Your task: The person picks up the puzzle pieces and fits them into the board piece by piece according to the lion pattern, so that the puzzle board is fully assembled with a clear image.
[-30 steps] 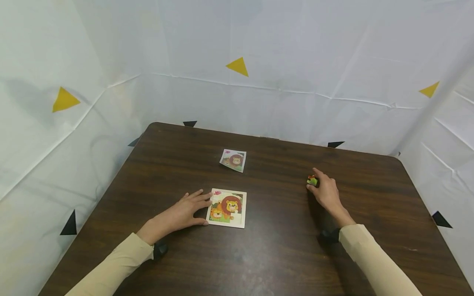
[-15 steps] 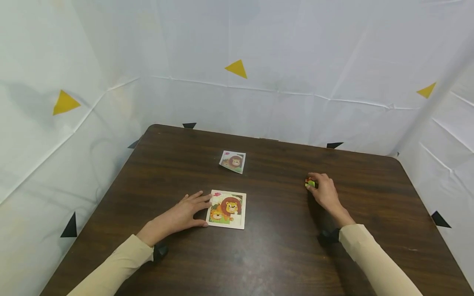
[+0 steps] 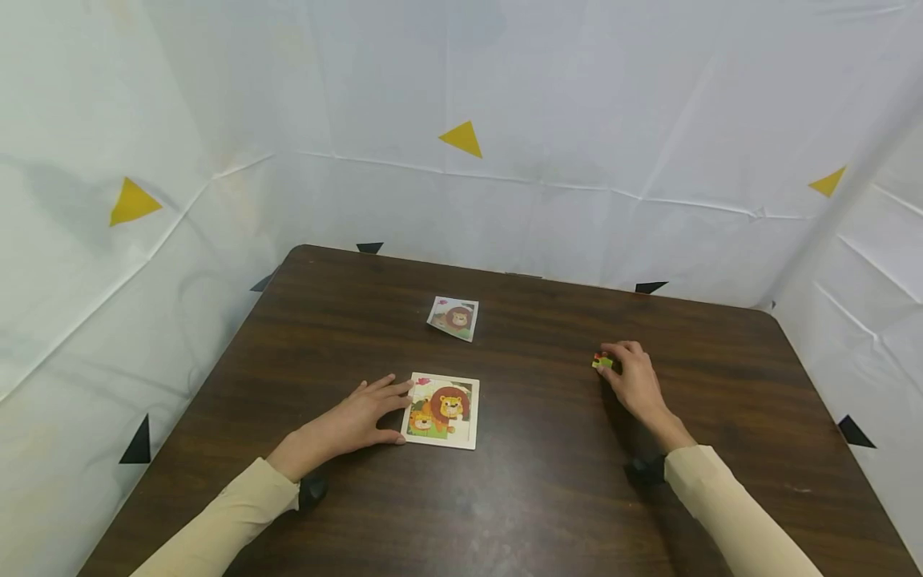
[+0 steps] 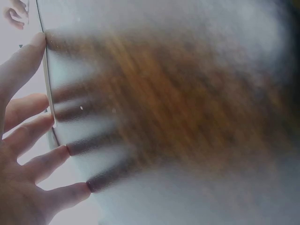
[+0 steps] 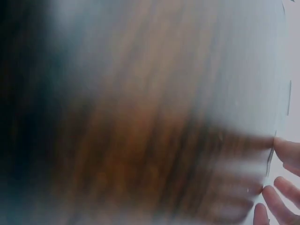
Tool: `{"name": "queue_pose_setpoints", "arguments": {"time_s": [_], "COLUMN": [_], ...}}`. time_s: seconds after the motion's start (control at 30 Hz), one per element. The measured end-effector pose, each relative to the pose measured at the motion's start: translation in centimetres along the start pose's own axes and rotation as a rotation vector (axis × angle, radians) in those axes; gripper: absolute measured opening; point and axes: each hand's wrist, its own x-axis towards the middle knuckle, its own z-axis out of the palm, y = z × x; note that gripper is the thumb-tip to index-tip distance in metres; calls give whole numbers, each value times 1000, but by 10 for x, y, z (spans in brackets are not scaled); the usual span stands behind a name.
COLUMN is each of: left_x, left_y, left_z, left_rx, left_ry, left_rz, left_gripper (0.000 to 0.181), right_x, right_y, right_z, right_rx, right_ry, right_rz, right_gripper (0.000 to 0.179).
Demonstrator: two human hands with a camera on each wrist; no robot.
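A square lion puzzle (image 3: 436, 431) in a pale frame lies on the table, with a pale gap at its lower right. My left hand (image 3: 353, 417) rests beside it, fingers spread, fingertips and thumb at the frame's left edge. In the left wrist view those fingers (image 4: 44, 164) touch the frame's edge and the tabletop. Off to the right, my right hand (image 3: 638, 385) pinches a small green, red and yellow puzzle piece (image 3: 602, 362) between thumb and fingers, low at the table. The right wrist view shows the fingertips (image 5: 276, 204) at the tabletop and the piece only as a thin edge.
A paper picture card (image 3: 454, 317) of the same lion lies behind the puzzle, one corner curled up. The dark wooden table (image 3: 534, 481) runs back to white sheeting (image 3: 548, 96) with yellow and black triangles on it.
My right hand has shifted the puzzle piece slightly left and turned it, its fingers moving lower around it. My left hand stays at the frame. The view has tilted a little.
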Motion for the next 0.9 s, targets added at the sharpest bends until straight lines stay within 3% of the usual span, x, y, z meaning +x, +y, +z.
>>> {"name": "queue_pose_setpoints", "arguments": {"time_s": [0.33, 0.53, 0.9], "left_x": [1, 0, 0], "left_y": [0, 1, 0], "left_z": [-1, -1, 1], "left_rx": [1, -14, 8], "left_ry": [5, 2, 0], "left_rz": [-2, 1, -6], "left_gripper": [64, 65, 63], "right_x": [6, 4, -1], "right_y": [7, 7, -2], "right_z": [-2, -1, 1], "right_rx": [-128, -226, -243], "right_ry": [-49, -47, 126], "right_rz": [-218, -292, -397], "right_gripper": [29, 26, 33]}}
